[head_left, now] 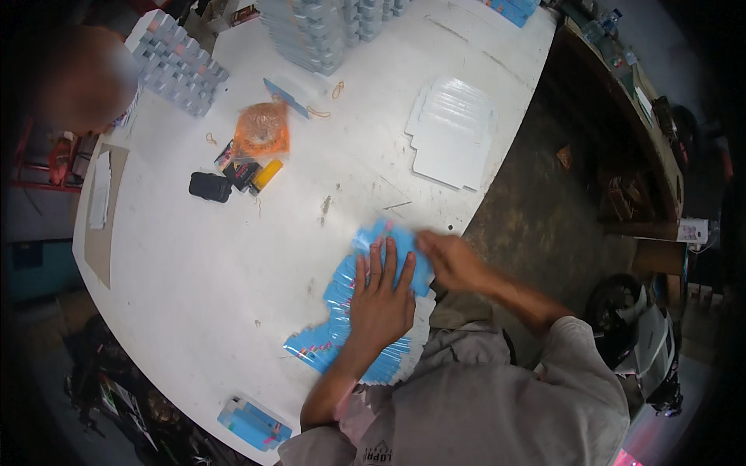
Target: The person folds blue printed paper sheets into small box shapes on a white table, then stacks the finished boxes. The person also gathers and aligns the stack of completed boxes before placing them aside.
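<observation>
Glossy blue flat box blanks with stepped edges and pink marks lie overlapped in a fan on the white table, close to my body. My left hand rests palm down on them, its fingers spread over the upper blanks. At the right edge of the topmost blue blank, my right hand has its fingers curled in and seems to pinch that edge. Motion blurs the right fingertips and the top of the blank. Beneath my left wrist, part of the fan is hidden.
White flat blanks lie stacked toward the table's right edge. Tall stacks of folded pieces stand at the back. An orange bag, a black case and a yellow lighter sit left of centre. Another person is at the far left.
</observation>
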Tool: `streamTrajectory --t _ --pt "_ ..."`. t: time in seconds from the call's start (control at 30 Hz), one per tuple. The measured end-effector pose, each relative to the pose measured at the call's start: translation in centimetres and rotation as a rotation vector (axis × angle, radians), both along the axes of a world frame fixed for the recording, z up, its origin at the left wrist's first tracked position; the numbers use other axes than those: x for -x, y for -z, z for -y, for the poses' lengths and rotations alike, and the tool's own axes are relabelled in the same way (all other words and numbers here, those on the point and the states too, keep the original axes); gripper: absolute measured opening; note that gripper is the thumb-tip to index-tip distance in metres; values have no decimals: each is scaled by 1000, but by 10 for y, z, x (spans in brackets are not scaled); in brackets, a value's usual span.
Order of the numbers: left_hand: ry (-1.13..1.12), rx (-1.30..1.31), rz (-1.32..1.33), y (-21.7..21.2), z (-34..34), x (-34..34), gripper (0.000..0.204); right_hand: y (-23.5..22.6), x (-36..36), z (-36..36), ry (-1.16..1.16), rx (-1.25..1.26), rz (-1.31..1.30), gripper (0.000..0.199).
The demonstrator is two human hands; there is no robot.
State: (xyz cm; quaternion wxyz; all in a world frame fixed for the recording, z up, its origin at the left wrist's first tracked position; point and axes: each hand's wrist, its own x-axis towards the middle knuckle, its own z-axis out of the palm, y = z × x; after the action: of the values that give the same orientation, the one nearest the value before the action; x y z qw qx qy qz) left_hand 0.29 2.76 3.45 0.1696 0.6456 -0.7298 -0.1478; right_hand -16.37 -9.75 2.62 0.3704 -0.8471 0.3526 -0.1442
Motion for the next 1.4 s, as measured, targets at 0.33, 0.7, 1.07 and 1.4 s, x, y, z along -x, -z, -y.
streamTrajectory --t 0.33,0.7,1.07,1.4 --pt "18 -38 -134 -6 3 -4 84 -14 5 27 106 -510 4 22" --pt "97 -75 87 2 0 -3 82 -28 -2 -10 -68 -397 32 18" --pt "31 -70 -122 19 -4 -2 61 25 21 50 93 82 126 52" --pt "96 -42 71 7 0 -1 65 1 8 4 -186 -251 -319 40"
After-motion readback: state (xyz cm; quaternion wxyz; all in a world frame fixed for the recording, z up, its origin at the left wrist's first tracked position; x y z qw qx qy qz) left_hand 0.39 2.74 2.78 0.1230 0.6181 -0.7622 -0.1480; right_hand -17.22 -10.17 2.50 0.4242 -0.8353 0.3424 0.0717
